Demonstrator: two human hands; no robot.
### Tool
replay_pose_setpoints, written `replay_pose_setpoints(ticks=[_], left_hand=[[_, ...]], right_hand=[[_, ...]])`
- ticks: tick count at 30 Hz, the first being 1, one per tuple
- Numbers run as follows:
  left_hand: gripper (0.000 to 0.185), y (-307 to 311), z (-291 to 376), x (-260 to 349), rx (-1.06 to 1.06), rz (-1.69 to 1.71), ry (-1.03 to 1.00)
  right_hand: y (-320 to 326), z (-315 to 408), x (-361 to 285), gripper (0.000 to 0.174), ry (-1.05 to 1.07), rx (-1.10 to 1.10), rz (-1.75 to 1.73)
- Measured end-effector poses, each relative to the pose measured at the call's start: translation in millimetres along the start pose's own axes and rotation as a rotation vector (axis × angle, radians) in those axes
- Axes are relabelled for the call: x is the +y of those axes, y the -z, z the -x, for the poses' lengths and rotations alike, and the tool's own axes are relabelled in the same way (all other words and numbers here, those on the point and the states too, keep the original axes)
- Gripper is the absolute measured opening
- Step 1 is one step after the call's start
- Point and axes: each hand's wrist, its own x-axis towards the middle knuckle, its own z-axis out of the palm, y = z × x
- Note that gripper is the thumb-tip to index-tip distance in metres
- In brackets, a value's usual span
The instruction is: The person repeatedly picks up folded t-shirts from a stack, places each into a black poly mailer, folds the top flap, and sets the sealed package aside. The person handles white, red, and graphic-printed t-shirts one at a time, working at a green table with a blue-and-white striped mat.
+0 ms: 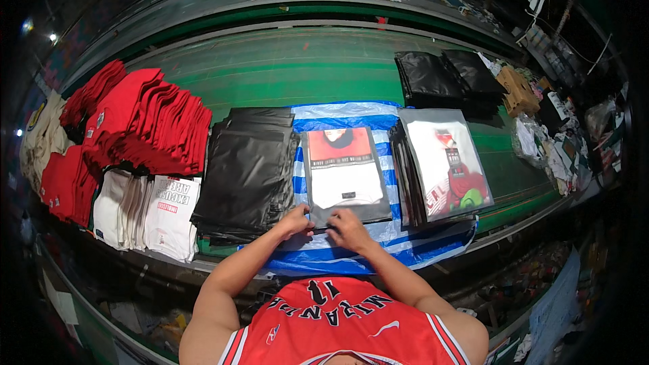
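A folded white T-shirt with a red print (346, 182) lies inside a clear-fronted plastic bag in front of me. My left hand (295, 222) is at the bag's near left corner, fingers bent. At the near edge, my right hand (349, 230) touches the bag with curled fingers; whether either hand pinches the plastic I cannot tell. A pile of black plastic bags (243, 177) is on the left of it. To the right, a bagged white T-shirt with a colourful print (446, 167) tops a stack. Blue-and-white striped plastic sheeting (345, 262) lies underneath.
Piles of folded red shirts (152, 116) and white shirts (170, 213) cover the left of the green table (304, 68). More black plastic bags (436, 78) lie at the back right, beside a cardboard box (518, 91) and heaped cloth and plastic (563, 154).
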Motion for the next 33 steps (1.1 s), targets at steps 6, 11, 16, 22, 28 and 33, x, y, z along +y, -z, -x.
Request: replay_pose_setpoints(ticks=[6,11,16,22,28,33], left_hand=[[0.059,0,0,-3,-0.029,0.076,0.044],[0.058,2,-2,-6,-0.039,0.137,0.046],[0.058,10,1,3,0.015,0.127,0.060],[0.065,46,17,14,0.001,0.136,0.045],[0.068,58,10,11,-0.094,0.125,0.065],[0.064,61,3,10,-0.139,0.020,0.080]], right_hand=[[-24,-11,-14,0.023,0.202,-0.038,0.087],[-23,-17,-1,0.024,0.382,0.002,0.201],[3,-14,20,0.020,0.436,0.029,0.220],[62,32,52,0.018,0.329,0.057,0.267],[81,72,58,0.019,0.213,0.051,0.321],[85,85,54,0.017,0.169,0.073,0.334]])
